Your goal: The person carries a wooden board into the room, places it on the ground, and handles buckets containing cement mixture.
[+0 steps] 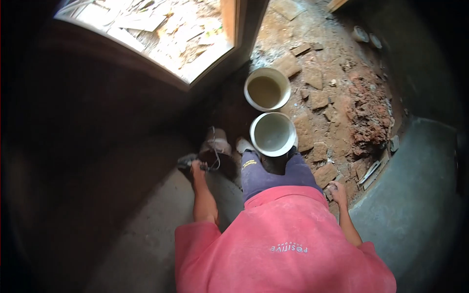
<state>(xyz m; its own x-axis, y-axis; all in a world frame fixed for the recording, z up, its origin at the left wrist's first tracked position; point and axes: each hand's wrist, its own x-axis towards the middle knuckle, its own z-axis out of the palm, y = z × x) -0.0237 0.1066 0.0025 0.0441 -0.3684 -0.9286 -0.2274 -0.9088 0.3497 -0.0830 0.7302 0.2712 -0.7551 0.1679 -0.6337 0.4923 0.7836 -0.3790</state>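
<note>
My left hand (pixel 197 167) is closed around a dark, dirty hand tool (pixel 186 160), held out to the left against the grey wall; its exact kind is hard to see in the shadow. Close beside it, a dirty bucket (pixel 218 143) with a thin wire handle lies tilted. My right hand (pixel 337 191) hangs low on the right with curled fingers around something small and greyish that I cannot make out. Between my feet stands a white bucket (pixel 294 138) holding greyish liquid. Just beyond it is a second white bucket (pixel 287 97) with muddy brown liquid.
Broken brick and stone pieces (pixel 319 100) cover the dirt floor ahead, with a heap of reddish soil (pixel 369 115) to the right. A grey wall (pixel 415 180) rises at the right. A bright window opening (pixel 188 83) is at upper left. Two pale round containers (pixel 360 34) lie far off.
</note>
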